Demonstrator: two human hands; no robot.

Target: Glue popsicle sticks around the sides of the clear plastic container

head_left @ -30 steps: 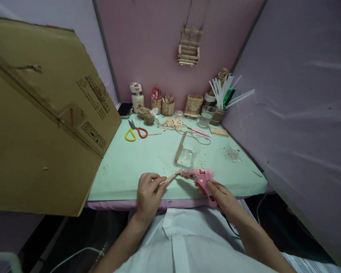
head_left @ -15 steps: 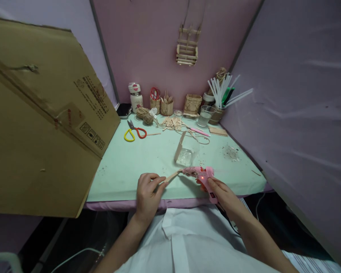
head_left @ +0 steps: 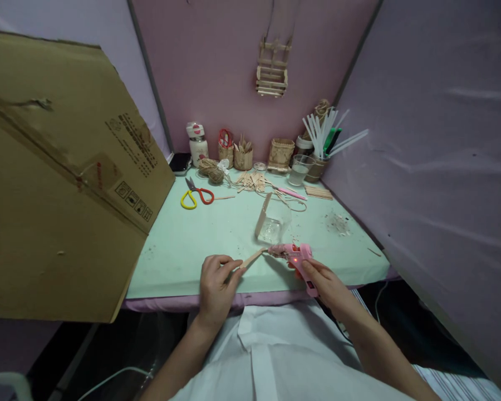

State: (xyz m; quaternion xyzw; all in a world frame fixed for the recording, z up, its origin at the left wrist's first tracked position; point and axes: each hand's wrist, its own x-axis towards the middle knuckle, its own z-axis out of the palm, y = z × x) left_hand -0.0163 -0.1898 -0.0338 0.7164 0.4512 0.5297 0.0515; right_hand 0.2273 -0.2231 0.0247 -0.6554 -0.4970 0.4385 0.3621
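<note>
Between the thumb and fingers of my left hand (head_left: 217, 281) is one end of a flat wooden craft stick (head_left: 253, 258), tilted up to the right above the table's front part. My right hand (head_left: 323, 278) is wrapped round the handle of a pink hot glue gun (head_left: 301, 260), whose small red light glows. The gun's nozzle points left and meets, or nearly meets, the far end of the stick; any glue there is too small to make out. Just behind the gun stands a clear plastic box (head_left: 273, 225) with a wooden piece (head_left: 263, 214) along its left side.
Scissors (head_left: 196, 195) lie at the left, near a twine ball (head_left: 212, 171) and a pile of wooden sticks (head_left: 251, 181). A cup of water (head_left: 299, 171) and a pot of glue sticks (head_left: 317, 169) stand at the back right. A large cardboard sheet (head_left: 67, 178) blocks the left.
The whole view has shifted very slightly. Both hands, the craft stick and the glue gun keep almost the same positions, with the nozzle still at the stick's end.
</note>
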